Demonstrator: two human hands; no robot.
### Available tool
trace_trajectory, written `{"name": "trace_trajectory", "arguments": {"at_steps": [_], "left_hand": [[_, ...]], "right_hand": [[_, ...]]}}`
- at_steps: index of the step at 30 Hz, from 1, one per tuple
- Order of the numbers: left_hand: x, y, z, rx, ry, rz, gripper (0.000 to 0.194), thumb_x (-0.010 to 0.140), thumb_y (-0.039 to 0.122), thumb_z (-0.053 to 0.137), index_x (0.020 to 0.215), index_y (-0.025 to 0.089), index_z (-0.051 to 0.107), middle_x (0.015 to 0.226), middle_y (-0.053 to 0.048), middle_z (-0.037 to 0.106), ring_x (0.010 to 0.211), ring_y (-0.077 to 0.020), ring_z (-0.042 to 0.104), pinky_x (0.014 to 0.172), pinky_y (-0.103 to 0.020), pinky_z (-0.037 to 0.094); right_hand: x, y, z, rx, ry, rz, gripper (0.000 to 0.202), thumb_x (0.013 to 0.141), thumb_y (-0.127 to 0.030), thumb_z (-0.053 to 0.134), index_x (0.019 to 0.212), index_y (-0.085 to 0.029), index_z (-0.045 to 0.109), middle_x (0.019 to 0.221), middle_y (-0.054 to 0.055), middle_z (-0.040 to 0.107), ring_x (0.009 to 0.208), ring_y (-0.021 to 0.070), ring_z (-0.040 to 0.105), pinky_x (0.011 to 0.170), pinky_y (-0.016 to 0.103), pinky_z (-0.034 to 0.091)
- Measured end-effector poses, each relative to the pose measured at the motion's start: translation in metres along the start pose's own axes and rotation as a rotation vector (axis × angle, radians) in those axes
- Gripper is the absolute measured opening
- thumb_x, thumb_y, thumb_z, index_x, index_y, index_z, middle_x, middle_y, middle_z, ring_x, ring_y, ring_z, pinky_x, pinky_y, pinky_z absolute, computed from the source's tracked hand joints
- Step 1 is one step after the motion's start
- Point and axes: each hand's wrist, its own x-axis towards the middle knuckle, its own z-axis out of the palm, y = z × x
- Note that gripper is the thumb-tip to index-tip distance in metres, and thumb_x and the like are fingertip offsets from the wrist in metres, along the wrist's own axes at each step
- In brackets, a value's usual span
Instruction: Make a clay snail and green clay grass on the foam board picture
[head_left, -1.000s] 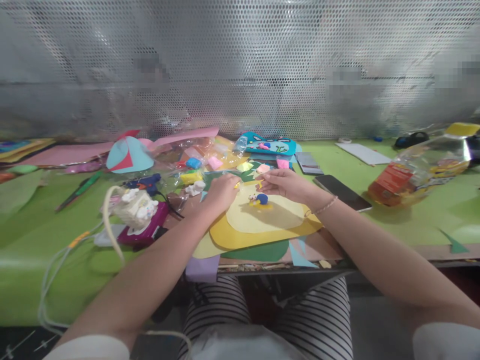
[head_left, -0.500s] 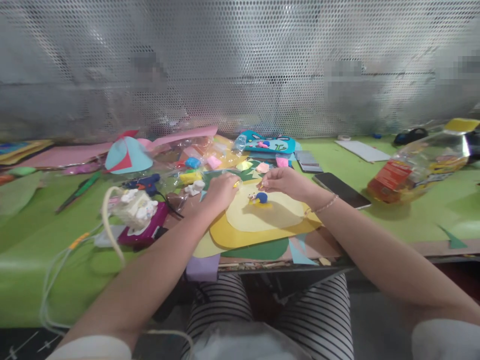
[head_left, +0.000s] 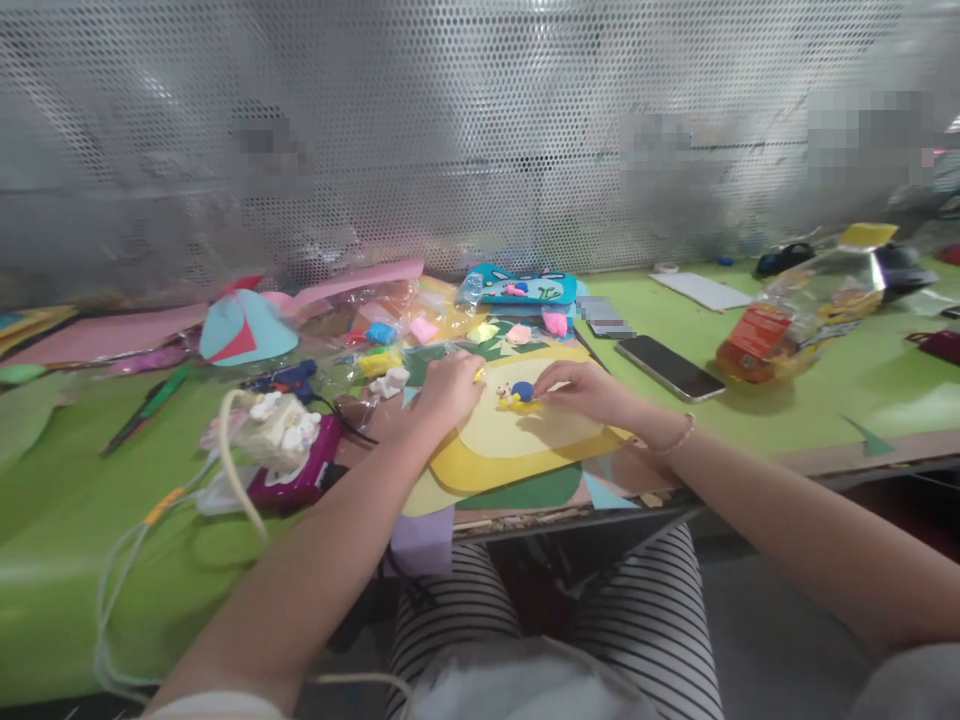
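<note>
A small clay snail (head_left: pixel 523 391) with a blue shell, a yellow body and a pale head lies on the layered yellow paper (head_left: pixel 517 440). My right hand (head_left: pixel 581 390) is closed in a pinch at the snail's right side, its fingertips touching or very near the shell. Whatever sits between those fingertips is too small to make out. Left of the snail, my left hand (head_left: pixel 454 388) rests over the paper's edge, fingers curled. A bit of yellow clay (head_left: pixel 478 374) pokes out from its fingers.
Lumps of coloured clay, such as a blue one (head_left: pixel 381 333), lie behind the paper. At left are a glue gun (head_left: pixel 281 380), a purple power strip (head_left: pixel 300 475) with cables, and scissors (head_left: pixel 150 405). A phone (head_left: pixel 670 367) and a plastic bottle (head_left: pixel 787 320) stand right.
My right hand has come down and slightly right, from above the snail to its right side. My left hand stays beside the paper with the yellow clay. The view has shifted slightly.
</note>
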Motion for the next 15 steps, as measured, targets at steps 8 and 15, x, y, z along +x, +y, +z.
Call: {"name": "trace_trajectory", "arguments": {"at_steps": [8,15], "left_hand": [[0.0010,-0.0036,-0.0002,0.010,0.017,-0.012,0.023,0.079,0.021,0.057,0.101,0.021,0.064,0.110,-0.007,0.066,0.102,-0.0244,0.060,0.086,-0.036,0.046],[0.0007,-0.0012,-0.0020,0.006,0.006,-0.021,0.023,0.080,0.021,0.057,0.101,0.022,0.065,0.109,-0.006,0.065,0.103,-0.0234,0.060,0.087,-0.034,0.045]], "right_hand": [[-0.0070,0.0057,0.0041,-0.141,-0.038,-0.062,0.017,0.080,-0.031,0.059,0.087,-0.021,0.071,0.091,0.005,0.070,0.084,0.0186,0.064,0.077,0.033,0.053],[-0.0078,0.0024,0.0025,-0.120,0.068,-0.038,0.019,0.079,-0.027,0.060,0.094,-0.023,0.071,0.094,0.004,0.070,0.080,0.0172,0.066,0.079,0.034,0.055]]}}
